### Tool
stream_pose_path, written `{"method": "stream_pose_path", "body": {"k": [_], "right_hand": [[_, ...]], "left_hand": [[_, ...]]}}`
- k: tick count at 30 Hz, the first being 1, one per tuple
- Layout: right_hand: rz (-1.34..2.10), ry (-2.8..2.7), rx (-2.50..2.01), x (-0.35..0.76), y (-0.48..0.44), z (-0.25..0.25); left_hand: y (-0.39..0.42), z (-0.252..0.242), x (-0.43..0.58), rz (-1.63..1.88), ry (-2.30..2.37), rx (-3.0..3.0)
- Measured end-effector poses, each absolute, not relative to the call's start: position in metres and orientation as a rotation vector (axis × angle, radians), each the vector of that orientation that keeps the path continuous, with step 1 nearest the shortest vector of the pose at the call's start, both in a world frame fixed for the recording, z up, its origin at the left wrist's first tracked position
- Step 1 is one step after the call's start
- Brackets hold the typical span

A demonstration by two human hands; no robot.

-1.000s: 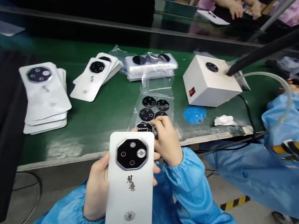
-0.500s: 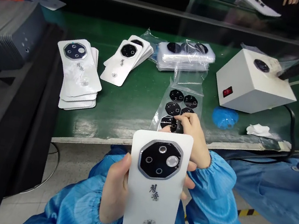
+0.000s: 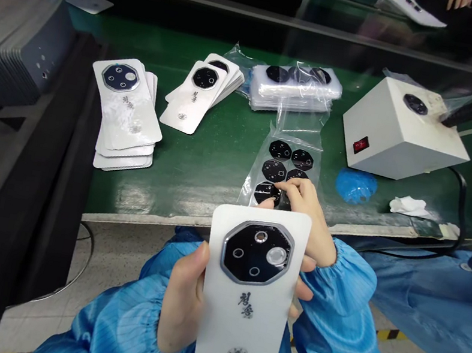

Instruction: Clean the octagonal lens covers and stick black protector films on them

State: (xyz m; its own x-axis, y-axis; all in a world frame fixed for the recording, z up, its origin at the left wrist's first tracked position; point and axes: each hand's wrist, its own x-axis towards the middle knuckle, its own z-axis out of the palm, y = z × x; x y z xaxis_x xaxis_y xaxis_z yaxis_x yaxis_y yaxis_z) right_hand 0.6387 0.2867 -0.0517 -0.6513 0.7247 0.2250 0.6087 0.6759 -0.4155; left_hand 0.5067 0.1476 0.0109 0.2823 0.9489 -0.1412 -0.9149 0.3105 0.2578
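Note:
My left hand (image 3: 180,304) grips a white phone back cover (image 3: 242,330) upright, its fingers wrapping behind the right edge. The cover has a black octagonal camera plate (image 3: 257,253) with a silver rim. Behind the cover, my right hand (image 3: 308,217) pinches at a black octagonal piece (image 3: 268,193) in the bottom row of a clear film sheet (image 3: 299,130). The cover hides part of that row. Other black octagons lie on the sheet above my fingers.
Two stacks of white covers (image 3: 126,111) stand on the green bench (image 3: 214,197) to the left. Behind are a bagged stack (image 3: 295,83) and a white switch box (image 3: 402,130). A blue lump (image 3: 355,186) and white tissue (image 3: 408,206) lie near the edge. A co-worker's blue sleeve (image 3: 433,302) is at right.
My view has swung left since the oldest frame, so the bench items sit further right. The cover stays in my left hand, and my right hand stays at the sheet.

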Motion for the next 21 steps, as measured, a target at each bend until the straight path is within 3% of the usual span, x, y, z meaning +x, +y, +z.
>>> {"method": "stream_pose_path", "body": {"k": [7, 14, 21], "right_hand": [[0.484, -2.314, -0.982, 0.648, 0.286, -0.044], [0.122, -1.931, -1.283, 0.710, 0.313, -0.059], [-0.148, -1.588, -1.543, 0.783, 0.332, -0.086]], "left_hand": [[0.153, 0.004, 0.496, 1.260, 0.450, 0.050], [0.166, -0.005, 0.489, 1.252, 0.680, -0.068], [0.168, -0.024, 0.488, 1.164, 0.492, -0.067]]}}
